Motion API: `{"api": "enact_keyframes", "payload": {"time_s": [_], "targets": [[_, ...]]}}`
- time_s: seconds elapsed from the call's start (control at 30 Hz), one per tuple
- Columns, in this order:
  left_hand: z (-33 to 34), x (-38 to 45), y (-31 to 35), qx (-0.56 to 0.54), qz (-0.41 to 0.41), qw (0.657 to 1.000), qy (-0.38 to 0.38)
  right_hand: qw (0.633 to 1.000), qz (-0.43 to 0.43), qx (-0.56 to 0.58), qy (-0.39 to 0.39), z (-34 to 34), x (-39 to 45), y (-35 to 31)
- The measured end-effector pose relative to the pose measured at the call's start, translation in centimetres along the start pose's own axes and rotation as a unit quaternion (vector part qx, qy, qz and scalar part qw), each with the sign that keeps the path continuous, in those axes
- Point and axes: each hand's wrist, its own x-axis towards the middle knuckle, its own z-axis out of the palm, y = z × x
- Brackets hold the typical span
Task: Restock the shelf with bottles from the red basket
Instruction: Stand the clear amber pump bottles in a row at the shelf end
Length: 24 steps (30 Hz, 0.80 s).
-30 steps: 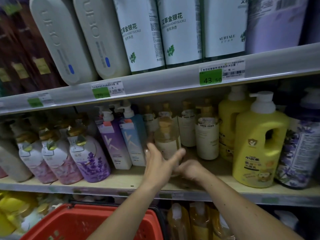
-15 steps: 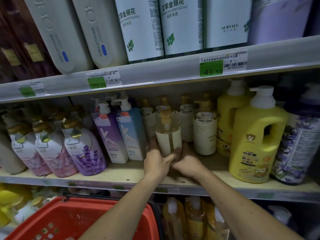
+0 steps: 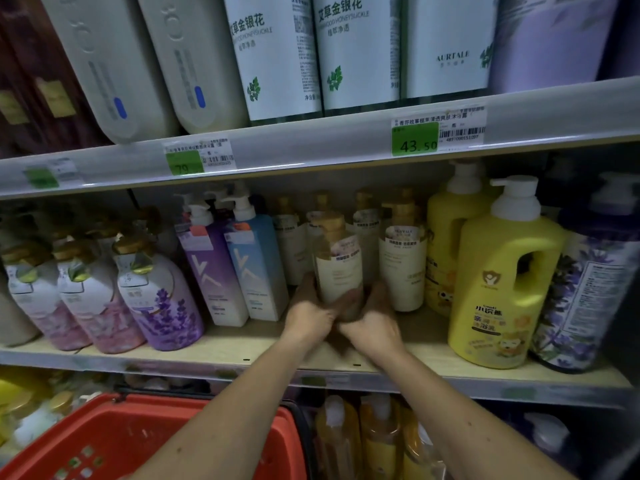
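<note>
A clear amber bottle (image 3: 337, 261) with a gold pump cap and cream label stands upright on the middle shelf (image 3: 242, 344), in front of a row of similar gold-capped bottles (image 3: 401, 261). My left hand (image 3: 308, 315) grips its base from the left and my right hand (image 3: 372, 323) grips it from the right; both are motion-blurred. The red basket (image 3: 145, 441) sits below at the lower left, under my left forearm, and its inside is mostly hidden.
Blue and purple pump bottles (image 3: 239, 268) stand just left of my hands, lavender and pink bottles (image 3: 162, 299) further left. Large yellow jugs (image 3: 502, 289) stand to the right. The upper shelf (image 3: 311, 147) holds big white bottles; yellow bottles (image 3: 374, 441) fill the shelf below.
A second ago my left hand was spread open beside the bottle; both hands have since closed round its base and the bottle sits slightly further forward. The camera has tilted up a little.
</note>
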Motion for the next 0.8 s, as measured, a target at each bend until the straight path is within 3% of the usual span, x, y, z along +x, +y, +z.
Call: {"api": "enact_keyframes", "payload": {"time_s": [0.1,0.2,0.33,0.43,0.6,0.8], "targets": [[-2.3,0.6,0.2,0.013,-0.017,0.997,-0.079,0.997,-0.026,-0.035,-0.058,-1.1,0.0,0.4],[-3.2,0.8,-0.1,0.126,-0.010,0.985,-0.118,0.999,-0.034,-0.011,0.005,-0.3,-0.6,-0.3],[-3.2,0.4,-1.0,0.151,0.040,0.983,-0.092,0.999,-0.021,-0.016,0.040,0.5,-0.9,-1.0],[-2.6,0.5,-0.9,0.135,0.032,0.986,-0.094,0.995,0.021,-0.092,0.042,0.5,-1.4,-1.8],[-0.8,0.7,-0.9,0.096,0.032,0.990,-0.102,0.983,0.057,-0.177,-0.001,-0.1,-2.1,-2.4],[0.6,1.5,-0.6,0.114,0.035,0.989,-0.090,0.990,0.064,-0.121,0.045,0.2,-2.8,-1.6]]}}
